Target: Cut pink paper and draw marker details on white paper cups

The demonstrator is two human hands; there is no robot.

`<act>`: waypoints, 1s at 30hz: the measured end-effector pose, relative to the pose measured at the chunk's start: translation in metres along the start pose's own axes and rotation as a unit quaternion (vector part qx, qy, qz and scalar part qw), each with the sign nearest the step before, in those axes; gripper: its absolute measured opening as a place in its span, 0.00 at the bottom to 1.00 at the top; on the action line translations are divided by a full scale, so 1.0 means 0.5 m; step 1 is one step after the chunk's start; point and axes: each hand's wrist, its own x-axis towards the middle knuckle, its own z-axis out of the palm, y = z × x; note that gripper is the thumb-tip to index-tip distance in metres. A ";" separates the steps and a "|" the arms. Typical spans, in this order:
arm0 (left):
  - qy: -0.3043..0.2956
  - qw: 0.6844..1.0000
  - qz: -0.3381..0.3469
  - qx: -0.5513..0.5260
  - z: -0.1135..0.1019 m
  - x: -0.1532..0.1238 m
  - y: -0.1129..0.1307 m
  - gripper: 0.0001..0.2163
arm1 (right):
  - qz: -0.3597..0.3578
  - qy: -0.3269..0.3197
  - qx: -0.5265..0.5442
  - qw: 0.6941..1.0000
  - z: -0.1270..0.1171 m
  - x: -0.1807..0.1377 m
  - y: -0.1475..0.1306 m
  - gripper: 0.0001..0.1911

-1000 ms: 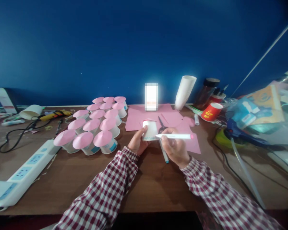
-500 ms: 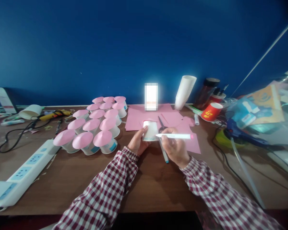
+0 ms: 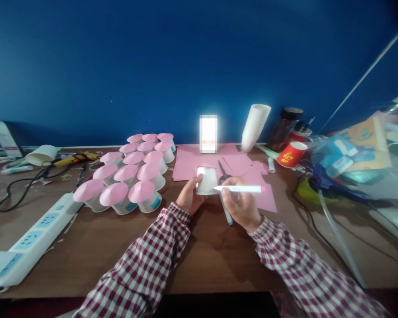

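Note:
A white paper cup (image 3: 206, 182), upside down with faint bluish-green marks along its lower rim, is held by my left hand (image 3: 189, 196), thumb across its side. My right hand (image 3: 241, 202) is closed on a white marker pen (image 3: 247, 189) with a pink end; the pen's tip is at the cup's right side, though I cannot tell whether it touches. Under my right hand lies another marker with a teal end (image 3: 230, 220). Dark-bladed scissors (image 3: 222, 170) rest just behind. Several upturned cups with pink paper cones (image 3: 114, 193) stand in rows to the left.
Pink paper sheets (image 3: 189, 163) lie at the back. A leaning stack of white cups (image 3: 256, 126), a red cup (image 3: 292, 154) and a dark jar (image 3: 287, 128) stand right of them. A power strip (image 3: 36, 238) lies front left. Bags (image 3: 358, 150) and a blue glue gun (image 3: 338, 183) crowd the right.
Almost nothing differs. The cup and the marker tip have shifted very slightly left, along with a tiny shift of the whole view.

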 end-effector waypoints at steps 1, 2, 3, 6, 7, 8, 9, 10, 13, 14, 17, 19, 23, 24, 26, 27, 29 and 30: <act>0.001 1.000 -0.001 0.001 0.001 0.000 0.000 0.13 | 0.000 -0.001 0.000 1.000 0.000 0.000 0.001 0.04; 0.001 1.000 -0.002 0.003 0.002 -0.001 0.000 0.13 | -0.001 -0.002 -0.001 1.000 0.000 -0.001 0.001 0.04; 0.001 1.000 -0.002 0.004 0.003 -0.001 0.000 0.12 | -0.001 -0.003 -0.002 1.000 -0.001 -0.001 0.001 0.04; -0.005 1.000 -0.004 0.007 0.005 -0.002 0.000 0.12 | 0.000 -0.011 -0.005 1.000 -0.001 -0.001 0.003 0.05; -0.007 1.000 -0.006 0.008 0.004 -0.002 -0.001 0.12 | 0.001 -0.012 -0.005 1.000 -0.001 -0.001 0.003 0.04; -0.009 1.000 -0.008 0.009 0.003 -0.001 -0.001 0.12 | 0.004 -0.010 -0.003 1.000 -0.001 -0.001 0.004 0.04; -0.009 1.000 -0.008 0.009 0.002 -0.001 0.000 0.13 | 0.008 -0.003 0.003 1.000 -0.001 0.000 0.004 0.04; -0.006 1.000 -0.007 0.007 0.000 -0.001 0.000 0.13 | 0.014 0.006 0.012 1.000 -0.001 0.000 0.005 0.04; 0.008 1.000 -0.003 0.001 -0.002 -0.002 0.004 0.15 | 0.034 0.029 0.040 0.998 0.001 0.003 0.007 0.03; 0.009 1.000 -0.004 0.002 -0.002 -0.003 0.005 0.17 | 0.037 0.030 0.041 0.998 0.001 0.004 0.006 0.03; -0.011 1.000 -0.011 0.011 0.001 -0.006 0.007 0.21 | 0.027 0.018 0.025 0.999 0.002 0.005 0.004 0.04; -0.024 1.000 -0.010 0.012 0.003 -0.007 0.006 0.22 | 0.012 0.007 0.016 1.000 0.003 0.003 0.002 0.04; -0.027 1.000 -0.009 -0.006 0.004 -0.005 0.000 0.16 | -0.003 0.008 0.009 1.000 0.002 0.001 0.002 0.03; -0.030 0.999 -0.010 -0.009 0.004 -0.005 -0.001 0.15 | -0.004 0.008 0.007 1.000 0.002 0.001 0.002 0.03; -0.036 0.999 -0.011 -0.015 0.004 -0.004 -0.001 0.14 | -0.003 0.007 0.006 1.000 0.002 0.001 0.003 0.04; -0.038 0.999 -0.012 -0.017 0.004 -0.004 -0.001 0.14 | -0.003 0.007 0.005 1.000 0.002 0.002 0.003 0.04; -0.039 0.999 -0.013 -0.018 0.004 -0.004 -0.001 0.14 | -0.002 0.007 0.003 1.000 0.002 0.002 0.003 0.04; -0.036 0.999 -0.014 -0.016 0.003 -0.004 -0.001 0.14 | -0.001 0.008 0.003 1.000 0.002 0.001 0.002 0.05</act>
